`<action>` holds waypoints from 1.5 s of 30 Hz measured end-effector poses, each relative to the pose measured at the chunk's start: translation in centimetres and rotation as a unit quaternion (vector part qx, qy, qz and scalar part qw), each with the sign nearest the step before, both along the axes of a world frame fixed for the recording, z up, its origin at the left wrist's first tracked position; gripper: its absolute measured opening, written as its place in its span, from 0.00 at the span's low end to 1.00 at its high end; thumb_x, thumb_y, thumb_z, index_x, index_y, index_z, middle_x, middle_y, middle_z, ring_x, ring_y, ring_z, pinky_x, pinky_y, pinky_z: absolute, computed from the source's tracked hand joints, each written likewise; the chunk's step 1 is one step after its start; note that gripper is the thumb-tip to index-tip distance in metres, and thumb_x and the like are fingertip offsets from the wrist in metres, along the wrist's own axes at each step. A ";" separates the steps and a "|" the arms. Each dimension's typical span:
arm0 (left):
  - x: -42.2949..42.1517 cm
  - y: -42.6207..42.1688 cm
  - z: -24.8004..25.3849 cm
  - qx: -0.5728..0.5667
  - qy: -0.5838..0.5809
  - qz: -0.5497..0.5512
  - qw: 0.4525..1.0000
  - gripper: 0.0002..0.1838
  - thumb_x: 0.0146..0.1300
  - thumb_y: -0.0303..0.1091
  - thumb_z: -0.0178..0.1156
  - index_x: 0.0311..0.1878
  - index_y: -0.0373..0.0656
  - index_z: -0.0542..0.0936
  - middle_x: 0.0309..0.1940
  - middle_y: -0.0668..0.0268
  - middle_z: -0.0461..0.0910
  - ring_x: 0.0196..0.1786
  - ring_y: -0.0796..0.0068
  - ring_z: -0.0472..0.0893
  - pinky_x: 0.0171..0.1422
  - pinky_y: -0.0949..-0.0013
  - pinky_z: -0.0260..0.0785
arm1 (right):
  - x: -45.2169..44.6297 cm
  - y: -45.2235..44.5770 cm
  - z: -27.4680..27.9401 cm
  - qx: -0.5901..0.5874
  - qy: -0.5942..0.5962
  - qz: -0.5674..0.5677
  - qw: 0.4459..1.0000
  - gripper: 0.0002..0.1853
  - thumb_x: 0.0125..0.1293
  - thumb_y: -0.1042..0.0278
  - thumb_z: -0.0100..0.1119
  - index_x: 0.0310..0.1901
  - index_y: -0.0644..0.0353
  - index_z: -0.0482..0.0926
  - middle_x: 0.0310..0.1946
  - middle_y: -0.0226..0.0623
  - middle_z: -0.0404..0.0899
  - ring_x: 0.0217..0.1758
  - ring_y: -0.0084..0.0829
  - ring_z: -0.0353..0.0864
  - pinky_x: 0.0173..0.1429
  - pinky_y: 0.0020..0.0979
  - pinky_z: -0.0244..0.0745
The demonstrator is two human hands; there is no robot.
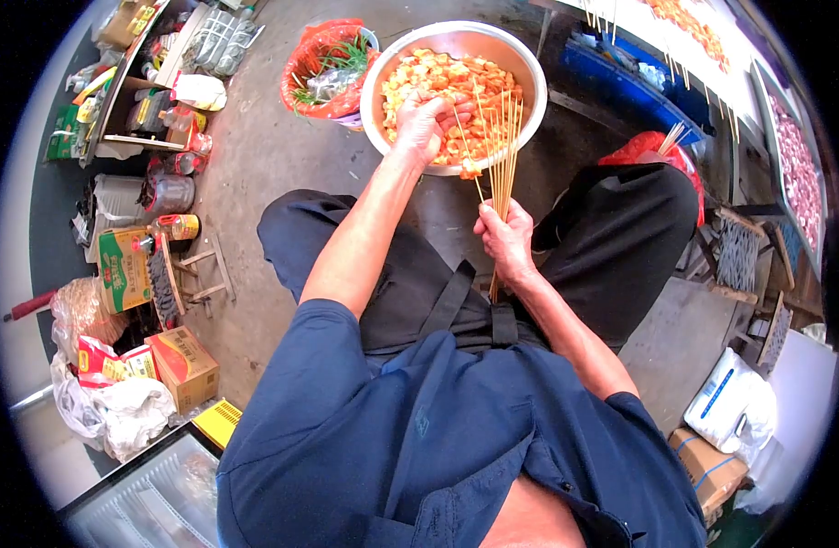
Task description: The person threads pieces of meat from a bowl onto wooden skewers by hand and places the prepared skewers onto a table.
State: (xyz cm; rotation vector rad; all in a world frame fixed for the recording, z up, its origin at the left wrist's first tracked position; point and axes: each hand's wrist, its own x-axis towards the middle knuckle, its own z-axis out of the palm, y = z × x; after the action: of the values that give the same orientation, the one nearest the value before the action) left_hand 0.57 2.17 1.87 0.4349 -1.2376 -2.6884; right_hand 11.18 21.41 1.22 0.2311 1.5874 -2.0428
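Note:
A large metal bowl [375, 110] full of orange-red marinated meat pieces [501, 78] stands in front of my knees. My left hand [421, 126] is over the bowl, its fingers curled together near the upper end of a single skewer; what they pinch blends in with the meat. Below, my right hand [508, 234] is closed around a bundle of thin wooden skewers [503, 160] that point up across the bowl's near rim. The single skewer leans left out of that hand, with a meat piece [470, 170] threaded on it.
A red-bagged bucket with greens [332, 68] sits left of the bowl. At the right are a blue crate [625, 87], a red bag [652, 151] with sticks, a table with skewers, and a tray of pinkish pieces [796, 169]. Shelves, bottles and boxes [182, 365] line the left.

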 end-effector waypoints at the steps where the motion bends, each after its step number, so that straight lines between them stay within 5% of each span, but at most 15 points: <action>1: 0.1 0.1 -0.1 0.001 -0.015 -0.003 1.000 0.10 0.59 0.19 0.54 0.41 0.39 0.67 0.37 0.49 0.80 0.39 0.55 0.84 0.40 0.59 0.81 | 0.2 0.1 0.0 0.003 0.001 0.000 1.000 0.05 0.66 0.68 0.54 0.36 0.58 0.74 0.18 0.25 0.73 0.15 0.13 0.62 0.18 0.18 0.56; 25: 0.8 1.2 -0.5 -0.084 -0.094 -0.035 0.991 0.07 0.55 0.18 0.56 0.36 0.37 0.69 0.31 0.49 0.81 0.32 0.57 0.84 0.35 0.56 0.82 | 1.0 -0.2 -0.3 0.036 0.047 -0.043 0.997 0.04 0.64 0.71 0.54 0.35 0.61 0.74 0.18 0.27 0.73 0.20 0.16 0.70 0.25 0.20 0.65; 34: 1.6 3.1 0.5 -0.052 -0.095 -0.053 0.993 0.09 0.56 0.19 0.59 0.32 0.40 0.67 0.28 0.50 0.81 0.30 0.59 0.85 0.30 0.61 0.81 | -0.1 -0.4 0.3 -0.004 0.001 -0.063 0.998 0.02 0.65 0.71 0.55 0.35 0.58 0.74 0.18 0.26 0.73 0.13 0.14 0.62 0.16 0.18 0.55; 36: 1.9 3.5 0.3 -0.064 -0.080 -0.091 0.991 0.10 0.54 0.17 0.60 0.28 0.41 0.69 0.32 0.50 0.82 0.34 0.60 0.85 0.39 0.59 0.81 | -0.7 -0.7 0.8 -0.028 -0.020 -0.074 0.997 0.03 0.65 0.70 0.55 0.35 0.58 0.73 0.17 0.26 0.73 0.12 0.13 0.60 0.15 0.18 0.53; 45: 1.8 3.7 -0.1 -0.072 -0.060 -0.101 0.990 0.10 0.53 0.17 0.61 0.28 0.41 0.71 0.30 0.53 0.82 0.33 0.63 0.85 0.39 0.63 0.81 | -1.6 -1.1 1.7 -0.077 -0.061 -0.092 0.991 0.03 0.65 0.70 0.55 0.36 0.57 0.72 0.18 0.29 0.72 0.11 0.13 0.58 0.13 0.18 0.50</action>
State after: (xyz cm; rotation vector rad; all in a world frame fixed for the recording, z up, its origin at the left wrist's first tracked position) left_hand 2.37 5.86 1.76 0.4806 -1.5779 -2.7454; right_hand 9.61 20.31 2.88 0.4502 1.3709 -2.2335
